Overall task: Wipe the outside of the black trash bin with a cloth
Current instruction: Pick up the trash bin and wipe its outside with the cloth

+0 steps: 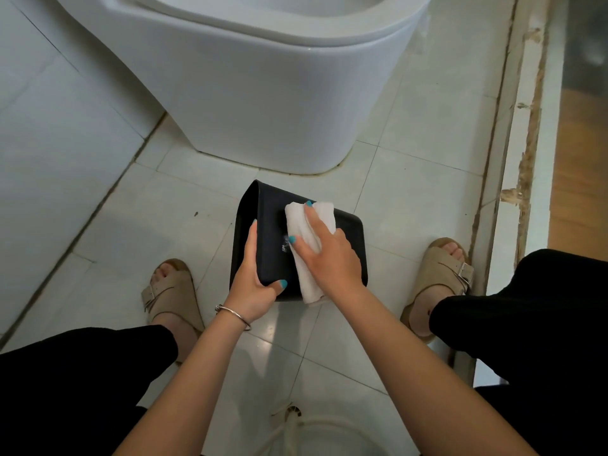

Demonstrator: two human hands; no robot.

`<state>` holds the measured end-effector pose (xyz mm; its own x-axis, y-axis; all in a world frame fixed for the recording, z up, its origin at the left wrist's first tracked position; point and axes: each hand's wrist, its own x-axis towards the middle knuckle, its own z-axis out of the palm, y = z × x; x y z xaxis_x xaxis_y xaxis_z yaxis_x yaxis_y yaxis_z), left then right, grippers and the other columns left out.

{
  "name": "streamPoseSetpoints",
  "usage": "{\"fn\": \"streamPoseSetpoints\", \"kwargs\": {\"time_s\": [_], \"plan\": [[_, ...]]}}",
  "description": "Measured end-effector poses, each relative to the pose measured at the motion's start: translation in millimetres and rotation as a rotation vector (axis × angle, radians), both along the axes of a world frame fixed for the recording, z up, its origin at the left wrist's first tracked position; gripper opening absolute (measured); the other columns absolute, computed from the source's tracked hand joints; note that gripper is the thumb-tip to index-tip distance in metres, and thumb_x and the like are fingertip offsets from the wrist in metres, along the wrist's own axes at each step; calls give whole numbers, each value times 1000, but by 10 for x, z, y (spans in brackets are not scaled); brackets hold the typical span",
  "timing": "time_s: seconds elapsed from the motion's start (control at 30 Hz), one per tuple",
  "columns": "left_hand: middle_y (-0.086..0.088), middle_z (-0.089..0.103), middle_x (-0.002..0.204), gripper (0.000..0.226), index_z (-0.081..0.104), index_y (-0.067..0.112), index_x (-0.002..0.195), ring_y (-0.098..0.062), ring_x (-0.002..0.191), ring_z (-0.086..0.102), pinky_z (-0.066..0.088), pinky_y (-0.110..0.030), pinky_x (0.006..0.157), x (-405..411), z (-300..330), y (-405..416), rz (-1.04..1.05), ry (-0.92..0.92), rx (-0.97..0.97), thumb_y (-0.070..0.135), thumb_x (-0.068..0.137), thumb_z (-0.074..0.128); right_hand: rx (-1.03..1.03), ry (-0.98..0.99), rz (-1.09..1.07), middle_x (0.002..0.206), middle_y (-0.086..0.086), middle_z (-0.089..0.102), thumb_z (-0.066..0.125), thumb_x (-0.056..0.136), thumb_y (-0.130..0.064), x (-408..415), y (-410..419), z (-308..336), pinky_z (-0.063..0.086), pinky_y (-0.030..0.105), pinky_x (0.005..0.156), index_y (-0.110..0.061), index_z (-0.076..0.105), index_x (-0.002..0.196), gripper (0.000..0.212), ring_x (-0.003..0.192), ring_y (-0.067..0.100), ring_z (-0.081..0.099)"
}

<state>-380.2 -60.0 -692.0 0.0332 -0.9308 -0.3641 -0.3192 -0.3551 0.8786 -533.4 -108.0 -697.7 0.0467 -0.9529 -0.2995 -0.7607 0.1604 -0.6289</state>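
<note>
Black trash bin: centre of frame, just below the base of the white toilet, which fills the upper centre. Bin is tipped, one broad flat face turned up toward the camera; whether its far edge touches the tiled floor cannot be told.

White cloth: folded into a long strip, lying on the upturned face of the bin, right of centre. Its lower end hangs past the near edge of the bin.

Right hand: laid flat on the cloth, fingers spread and mostly straight, pressing it against the bin. Index fingertip reaches the upper end of the cloth; thumb points left across the bin face, beside a small pale mark there.

Left hand: grasping the bin at its lower left corner. Fingers run up along the left side, thumb curled over the near edge onto the upturned face. A thin metal bracelet sits on this wrist.

Surroundings: person crouched, legs in black trousers at lower left and right of frame. Tan buckled sandals, one left of the bin, one right of it, both on the floor and apart from the bin. A pale, chipped door threshold runs down the right side, wooden flooring beyond it. A floor drain with a white hose at bottom centre.
</note>
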Motion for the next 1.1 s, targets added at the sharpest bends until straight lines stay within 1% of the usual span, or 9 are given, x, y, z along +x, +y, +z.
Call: {"fn": "streamPoseSetpoints", "kwargs": {"time_s": [0.13, 0.3, 0.43, 0.57, 0.67, 0.8, 0.87, 0.97, 1.1], "plan": [[15, 39, 139, 110, 6, 36, 151, 11, 113, 49, 49, -15, 85, -12, 14, 32, 26, 15, 0, -14, 74, 68, 20, 38, -14, 103, 7, 49, 35, 92, -65, -146, -45, -133, 47, 33, 67, -59, 7, 144, 59, 80, 19, 52], [30, 34, 130, 110, 4, 38, 150, 20, 107, 46, 47, -9, 78, -106, 50, -6, -16, 60, 16, -14, 76, 67, 69, 15, -175, 117, 8, 56, 36, 95, -60, -433, -84, -256, 42, 31, 69, -50, 11, 149, 60, 86, 18, 48], [26, 35, 130, 110, 4, 38, 150, 19, 106, 47, 48, -9, 77, -147, 64, -35, -37, 58, 9, -15, 76, 65, 31, 72, -106, 115, 11, 57, 38, 96, -58, -381, -75, -235, 46, 32, 73, -45, 10, 150, 63, 94, 24, 57], [15, 33, 140, 110, 3, 38, 150, 9, 118, 45, 50, -15, 86, -102, 76, -89, -72, 51, 5, -14, 76, 65, -40, 36, -19, 106, 11, 57, 40, 94, -59, -192, -31, -106, 48, 33, 72, -46, 10, 150, 64, 87, 22, 56], [18, 30, 145, 111, 2, 35, 151, 9, 126, 39, 45, -15, 95, -80, 79, -103, -97, 48, -10, -17, 75, 63, -81, -23, 71, 113, 9, 58, 41, 94, -58, -40, -7, 7, 48, 33, 72, -50, 10, 149, 63, 96, 24, 59], [21, 30, 146, 110, 4, 36, 151, 8, 127, 40, 44, -14, 95, -53, 39, -42, -59, 57, -9, -17, 75, 63, -96, -10, 112, 115, 6, 57, 42, 93, -60, -45, 14, -15, 49, 35, 75, -58, 13, 144, 59, 101, 24, 58], [15, 33, 145, 109, 5, 39, 150, 4, 123, 45, 49, -17, 90, -26, 34, -34, -42, 56, -5, -15, 76, 65, -88, 12, 98, 111, 5, 57, 41, 92, -61, -135, 8, -111, 50, 35, 74, -60, 13, 143, 59, 96, 23, 58], [20, 35, 137, 108, 6, 38, 150, 15, 113, 46, 49, -11, 82, 0, 38, -33, -23, 53, 0, -13, 77, 66, -37, 59, 15, 105, 5, 57, 41, 93, -59, -342, 10, -264, 45, 30, 70, -57, 15, 145, 58, 92, 23, 58], [25, 32, 138, 107, 6, 40, 150, 23, 113, 40, 46, -8, 85, -39, 48, -47, -47, 58, 0, -13, 78, 66, 62, 25, -190, 119, 11, 60, 44, 93, -58, -620, -7, -421, 47, 36, 83, -56, 22, 144, 56, 106, 31, 57]]}}
